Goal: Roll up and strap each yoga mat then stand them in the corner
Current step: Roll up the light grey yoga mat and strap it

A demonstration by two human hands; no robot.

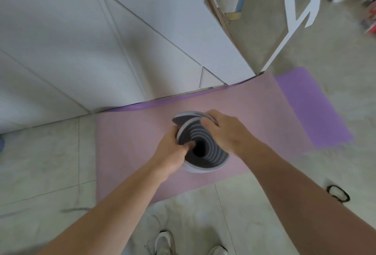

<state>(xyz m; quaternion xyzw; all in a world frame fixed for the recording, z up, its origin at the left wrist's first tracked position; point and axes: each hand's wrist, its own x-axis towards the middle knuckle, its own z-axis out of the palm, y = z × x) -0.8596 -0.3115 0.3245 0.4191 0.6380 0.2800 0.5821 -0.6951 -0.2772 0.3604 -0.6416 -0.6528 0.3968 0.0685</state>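
Observation:
A rolled grey yoga mat stands on end in front of me, its dark spiral top facing the camera. My left hand grips its near-left rim, thumb inside the coil. My right hand grips the far-right rim, where the outer layer has loosened from the roll. Under the roll a pink mat lies flat on the floor, over a purple mat that shows at its right end and along its far edge. A black strap loop lies on the tiles at the right.
White cabinet doors run along the far side of the mats. A white frame stands at the upper right with a doorway beyond it. My two shoes show at the bottom edge. A dark strip lies on the tiles at the left.

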